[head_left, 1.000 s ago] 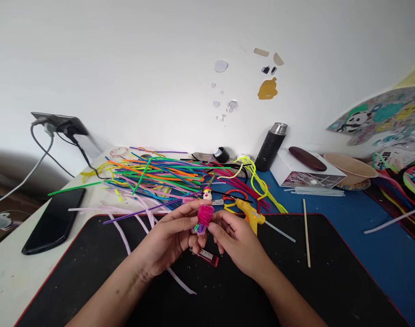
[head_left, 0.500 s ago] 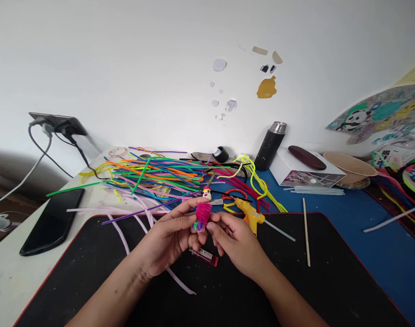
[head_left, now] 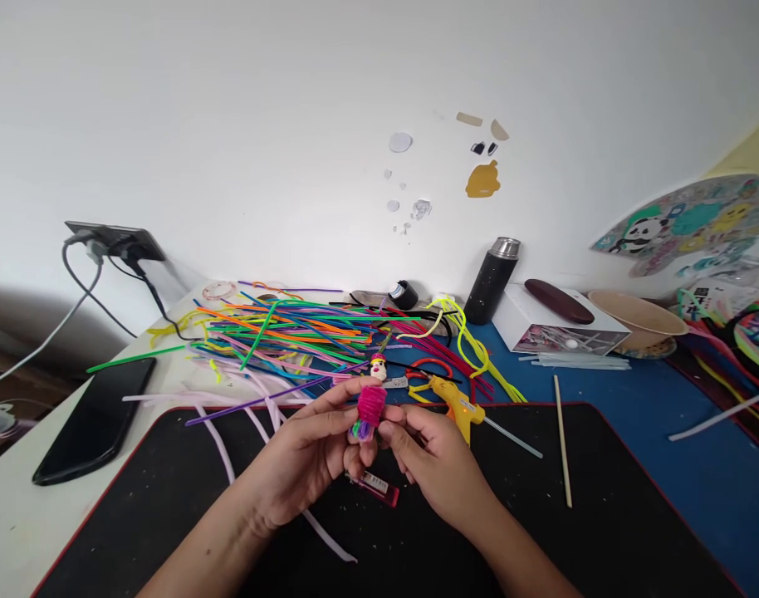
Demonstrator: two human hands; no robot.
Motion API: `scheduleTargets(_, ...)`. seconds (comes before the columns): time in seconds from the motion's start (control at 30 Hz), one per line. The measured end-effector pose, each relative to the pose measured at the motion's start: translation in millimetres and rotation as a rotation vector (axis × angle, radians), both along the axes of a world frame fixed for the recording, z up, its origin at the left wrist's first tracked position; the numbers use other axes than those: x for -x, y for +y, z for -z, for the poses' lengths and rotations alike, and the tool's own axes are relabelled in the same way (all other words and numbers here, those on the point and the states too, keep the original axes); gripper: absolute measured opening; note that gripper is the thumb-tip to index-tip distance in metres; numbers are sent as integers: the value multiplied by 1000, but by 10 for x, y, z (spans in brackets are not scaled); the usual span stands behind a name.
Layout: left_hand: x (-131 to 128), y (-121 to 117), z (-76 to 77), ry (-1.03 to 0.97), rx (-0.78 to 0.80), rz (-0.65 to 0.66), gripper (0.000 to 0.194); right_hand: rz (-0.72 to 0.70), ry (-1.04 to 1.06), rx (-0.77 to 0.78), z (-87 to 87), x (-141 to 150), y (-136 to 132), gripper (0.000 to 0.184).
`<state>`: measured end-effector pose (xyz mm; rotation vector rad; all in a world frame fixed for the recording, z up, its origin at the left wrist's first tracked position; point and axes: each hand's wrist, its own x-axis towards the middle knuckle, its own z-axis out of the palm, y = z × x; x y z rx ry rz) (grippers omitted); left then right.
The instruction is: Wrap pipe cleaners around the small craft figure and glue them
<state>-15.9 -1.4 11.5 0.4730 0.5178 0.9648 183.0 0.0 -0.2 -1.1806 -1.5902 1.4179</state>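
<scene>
Both hands hold a small pipe-cleaner doll (head_left: 371, 400) above the black mat (head_left: 541, 515). It has a pale head, a pink wound body and green and purple at the bottom. My left hand (head_left: 310, 453) grips it from the left, fingers curled round its body. My right hand (head_left: 426, 453) pinches its lower end with thumb and fingertips. A red lighter (head_left: 377, 487) lies on the mat just under the hands. A yellow glue gun (head_left: 455, 402) rests right behind my right hand.
A heap of coloured pipe cleaners (head_left: 292, 328) covers the desk behind the hands. A black phone (head_left: 96, 414) lies at left near cables. A black flask (head_left: 492, 281), white box (head_left: 557, 320), wooden bowl (head_left: 638, 320) and thin wooden stick (head_left: 562, 438) stand at right.
The view has tipped slightly, so everything sits a little lower in the picture. My hands keep the same hold on the doll, with only small finger shifts.
</scene>
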Motion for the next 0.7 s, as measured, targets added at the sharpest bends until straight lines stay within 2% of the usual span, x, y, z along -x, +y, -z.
scheduleTargets(0.47,-6,-36,-29,-20,-35,15,33,-72,24,41,-1,24,-12,55)
scheduleTargets(0.7,-8,-75,-62,-103,-78,43,34,-89,116,98,14,34,-36,56)
